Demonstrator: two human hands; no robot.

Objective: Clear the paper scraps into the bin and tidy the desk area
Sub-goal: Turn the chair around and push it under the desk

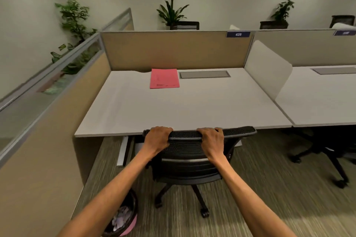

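A black mesh office chair stands pushed up against the front edge of the white desk. My left hand and my right hand both grip the top rim of its backrest. A pink folder lies flat at the back of the desk, beside a grey cable hatch. On the floor at the lower left, partly behind my left forearm, a dark mesh bin holds crumpled paper scraps and a pink piece at its rim.
Tan cubicle partitions wall the desk at the back and left. A white divider separates it from a neighbouring desk, under which another black chair stands. Striped carpet covers the floor to the right. Potted plants line the far wall.
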